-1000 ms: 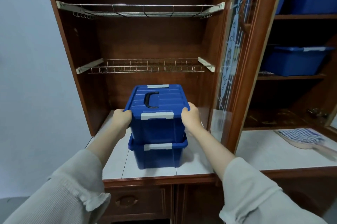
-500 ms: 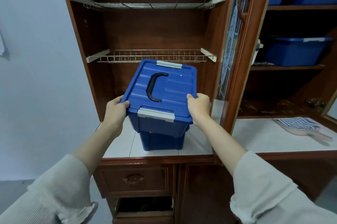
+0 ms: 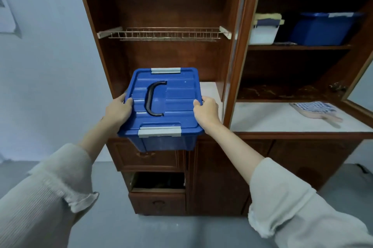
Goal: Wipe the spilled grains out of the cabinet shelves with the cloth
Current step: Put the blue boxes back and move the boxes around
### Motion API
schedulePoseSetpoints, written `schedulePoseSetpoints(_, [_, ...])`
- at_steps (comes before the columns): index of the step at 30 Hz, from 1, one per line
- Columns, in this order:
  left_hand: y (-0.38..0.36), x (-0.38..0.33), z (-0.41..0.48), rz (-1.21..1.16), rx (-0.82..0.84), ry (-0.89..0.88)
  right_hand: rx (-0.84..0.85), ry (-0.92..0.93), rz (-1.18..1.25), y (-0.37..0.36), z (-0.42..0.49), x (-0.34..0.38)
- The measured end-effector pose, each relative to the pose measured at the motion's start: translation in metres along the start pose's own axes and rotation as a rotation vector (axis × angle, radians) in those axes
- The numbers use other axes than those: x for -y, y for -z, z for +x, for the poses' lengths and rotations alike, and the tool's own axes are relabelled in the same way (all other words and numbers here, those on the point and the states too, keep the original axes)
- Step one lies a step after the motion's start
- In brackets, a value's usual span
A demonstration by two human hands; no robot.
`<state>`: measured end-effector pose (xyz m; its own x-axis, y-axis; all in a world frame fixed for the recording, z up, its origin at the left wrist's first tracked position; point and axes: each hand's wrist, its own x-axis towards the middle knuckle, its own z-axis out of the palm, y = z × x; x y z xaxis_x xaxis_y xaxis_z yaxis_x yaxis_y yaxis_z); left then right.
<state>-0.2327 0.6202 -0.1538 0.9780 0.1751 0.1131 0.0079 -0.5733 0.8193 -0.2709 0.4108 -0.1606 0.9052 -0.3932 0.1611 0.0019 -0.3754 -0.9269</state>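
Note:
I hold a blue lidded storage box (image 3: pixel 173 94) with a black handle in the air in front of the left cabinet bay. My left hand (image 3: pixel 118 110) grips its left rim and my right hand (image 3: pixel 206 112) grips its right rim. A blue-and-white checked cloth (image 3: pixel 314 107) lies on the white counter (image 3: pixel 272 118) at the right, draped over a pale wooden piece. Scattered grains (image 3: pixel 272 91) speckle the dark lower shelf of the right bay, just behind the counter.
Two wire racks (image 3: pixel 165 34) cross the left bay. On the right bay's middle shelf stand a white tub (image 3: pixel 263 33) and a blue bin (image 3: pixel 321 29). A glass door (image 3: pixel 236 46) stands open between the bays. An empty drawer slot (image 3: pixel 159 180) gapes below.
Both hands lifted the top blue box off the one under it and drew it out toward me, past the counter edge. The view has pulled back and tilted down.

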Motion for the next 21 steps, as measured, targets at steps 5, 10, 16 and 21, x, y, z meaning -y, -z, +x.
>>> schedulePoseSetpoints(5, [-0.027, 0.008, -0.071, 0.012, 0.017, 0.024, 0.026, 0.029, -0.012, 0.044, -0.05, -0.026])
schedulePoseSetpoints(10, [-0.05, 0.018, -0.124, 0.023, 0.049, 0.043, 0.049, -0.006, 0.006, 0.076, -0.088, -0.063])
schedulePoseSetpoints(16, [-0.085, 0.024, -0.174, 0.041, 0.185, 0.04, 0.035, -0.12, -0.055, 0.116, -0.119, -0.112])
schedulePoseSetpoints(21, [-0.122, 0.017, -0.206, 0.057, 0.286, 0.0, -0.016, -0.221, -0.096, 0.157, -0.141, -0.146])
